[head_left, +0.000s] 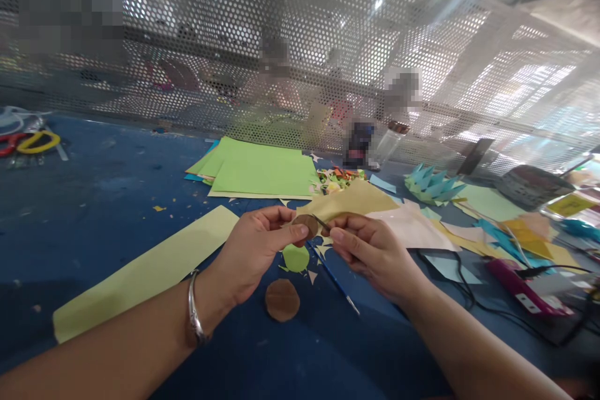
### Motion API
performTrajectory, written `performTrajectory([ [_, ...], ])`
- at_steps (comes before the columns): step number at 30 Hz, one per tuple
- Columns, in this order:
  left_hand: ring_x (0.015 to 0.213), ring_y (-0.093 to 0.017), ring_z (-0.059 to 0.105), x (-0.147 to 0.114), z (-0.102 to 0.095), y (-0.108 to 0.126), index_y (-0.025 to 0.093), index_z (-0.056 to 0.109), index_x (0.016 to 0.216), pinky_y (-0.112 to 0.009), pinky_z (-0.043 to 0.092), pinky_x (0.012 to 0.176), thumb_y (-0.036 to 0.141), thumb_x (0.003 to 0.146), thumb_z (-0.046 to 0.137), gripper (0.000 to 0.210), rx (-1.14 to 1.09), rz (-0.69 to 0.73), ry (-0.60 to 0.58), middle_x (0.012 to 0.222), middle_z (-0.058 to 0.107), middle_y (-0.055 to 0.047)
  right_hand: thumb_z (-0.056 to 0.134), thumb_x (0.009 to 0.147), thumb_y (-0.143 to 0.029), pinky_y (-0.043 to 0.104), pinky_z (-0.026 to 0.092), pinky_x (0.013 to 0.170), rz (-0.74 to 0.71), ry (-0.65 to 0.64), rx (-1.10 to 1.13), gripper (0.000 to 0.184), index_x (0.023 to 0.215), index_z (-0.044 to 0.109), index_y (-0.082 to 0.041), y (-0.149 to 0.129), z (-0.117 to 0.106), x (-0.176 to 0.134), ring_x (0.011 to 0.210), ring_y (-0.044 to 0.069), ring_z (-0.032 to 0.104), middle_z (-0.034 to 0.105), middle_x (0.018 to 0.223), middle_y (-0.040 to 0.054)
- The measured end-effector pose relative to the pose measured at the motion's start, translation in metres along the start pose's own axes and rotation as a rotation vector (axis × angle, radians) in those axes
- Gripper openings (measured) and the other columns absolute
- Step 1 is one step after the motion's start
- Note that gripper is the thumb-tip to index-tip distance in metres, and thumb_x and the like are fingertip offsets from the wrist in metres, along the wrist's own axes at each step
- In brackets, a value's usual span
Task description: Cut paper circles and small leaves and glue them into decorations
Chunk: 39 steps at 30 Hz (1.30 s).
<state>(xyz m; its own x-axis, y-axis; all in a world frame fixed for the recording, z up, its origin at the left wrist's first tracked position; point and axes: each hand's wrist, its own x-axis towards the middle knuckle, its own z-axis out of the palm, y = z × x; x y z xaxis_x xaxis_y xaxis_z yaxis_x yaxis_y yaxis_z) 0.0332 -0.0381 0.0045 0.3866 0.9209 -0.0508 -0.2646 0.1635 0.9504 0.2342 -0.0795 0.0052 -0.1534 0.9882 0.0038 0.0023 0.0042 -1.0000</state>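
Note:
Between the thumb and fingers of my left hand (253, 247) is a small round brown paper disc (305, 224). My right hand (370, 250) pinches a thin dark pointed tool (321, 223) whose tip meets the disc's right edge; most of it is hidden in the fingers, so its kind cannot be told. Below the hands lie a light green paper circle (295, 258) and a larger brown disc (282, 300). A slim blue stick with a metal tip (335, 281) slants across the blue table (117, 200) between my hands.
Green paper sheets (262, 165) and a pale green strip (150, 272) lie ahead and left. Scissors (40, 140) rest far left. Paper scraps (342, 180), a folded blue-green paper piece (434, 184) and a magenta power strip (527, 290) with cables occupy the right. Perforated metal screen (210, 25) stands behind.

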Motion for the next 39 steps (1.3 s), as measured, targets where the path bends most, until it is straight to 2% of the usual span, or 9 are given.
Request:
performTrajectory([
  [11,0.074,-0.011,0.062,0.0009,-0.0009,-0.0033,0.022,0.076,0.074,-0.023,0.045,0.075,0.024,0.069,0.088,0.013,-0.087,-0.011,0.017,0.080,0.073,0.001,0.074,0.087,-0.049,0.017,0.017,0.038,-0.009,0.008,-0.021,0.034,0.091,0.061,-0.017,-0.0029,-0.0006,-0.0002,0.045,0.004,0.027,0.044,0.060,-0.0071],
  [17,0.082,-0.012,0.065,0.0025,0.0002,-0.0035,0.021,0.078,0.077,-0.024,0.046,0.082,0.022,0.070,0.087,0.012,-0.114,-0.022,0.016,0.087,0.075,0.000,0.072,0.089,-0.049,0.017,0.016,0.038,-0.016,-0.011,-0.059,0.034,0.094,0.063,-0.016,-0.0009,-0.0032,-0.0004,0.046,0.004,0.027,0.044,0.060,-0.0067],
  [25,0.074,-0.012,0.064,0.0026,-0.0019,-0.0042,0.018,0.077,0.078,-0.024,0.047,0.072,0.022,0.070,0.086,0.013,-0.135,-0.047,-0.006,0.081,0.074,-0.002,0.071,0.089,-0.049,0.017,0.018,0.040,-0.011,-0.007,-0.104,0.035,0.096,0.064,-0.016,-0.0018,-0.0044,-0.0006,0.049,0.005,0.029,0.044,0.061,-0.0060],
  [39,0.082,-0.013,0.062,0.0012,-0.0001,-0.0031,0.020,0.077,0.078,-0.024,0.046,0.077,0.024,0.075,0.083,0.008,-0.127,-0.053,-0.061,0.087,0.072,-0.001,0.072,0.088,-0.051,0.018,0.018,0.039,-0.014,-0.007,-0.068,0.037,0.096,0.064,-0.016,-0.0035,-0.0034,-0.0016,0.047,0.005,0.029,0.046,0.060,-0.0059],
])
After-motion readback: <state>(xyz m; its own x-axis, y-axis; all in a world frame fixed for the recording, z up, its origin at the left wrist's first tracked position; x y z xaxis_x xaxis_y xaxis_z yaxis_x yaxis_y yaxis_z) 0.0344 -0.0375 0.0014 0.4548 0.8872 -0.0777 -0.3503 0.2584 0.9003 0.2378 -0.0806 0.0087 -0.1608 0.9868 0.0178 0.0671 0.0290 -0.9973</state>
